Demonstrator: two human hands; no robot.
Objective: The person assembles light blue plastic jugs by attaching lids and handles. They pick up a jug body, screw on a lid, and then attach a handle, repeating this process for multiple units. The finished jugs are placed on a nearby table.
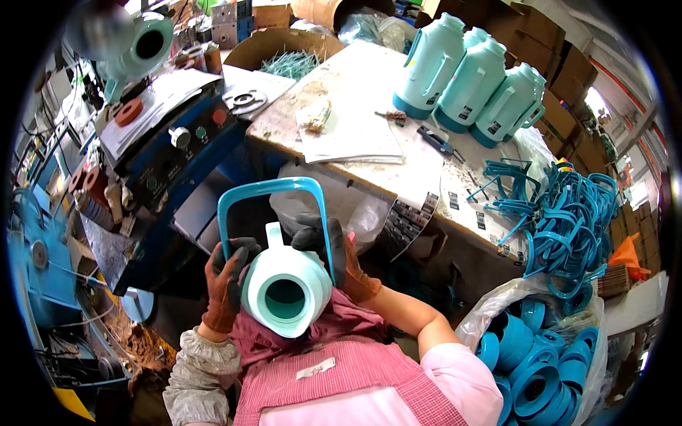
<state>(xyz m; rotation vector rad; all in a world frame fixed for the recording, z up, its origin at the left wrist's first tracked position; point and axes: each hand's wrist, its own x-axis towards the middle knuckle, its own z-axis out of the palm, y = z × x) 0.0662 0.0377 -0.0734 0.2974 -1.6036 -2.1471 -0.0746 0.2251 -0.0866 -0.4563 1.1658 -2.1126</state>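
Observation:
A mint-green thermos jug shell [259,273] rests against my apron, its round mouth turned up toward me. Over it stands a blue U-shaped carrying handle [271,186], one leg on each side of the jug. My left hand [229,284], in a dark-and-brown work glove, is closed around the left leg's lower end, beside the jug. The right leg is gripped by my gloved right hand [347,264], whose fingers also reach behind the jug near its side grip. Both leg ends are hidden by the gloves and the jug.
Several mint jugs [462,82] stand on the worktable [355,78], near paper sheets [355,135] and a dark cutter-like tool [437,142]. Blue handles [568,213] pile at its right corner. Below sits a bag of blue rings [536,387]. A blue machine [170,153] stands left.

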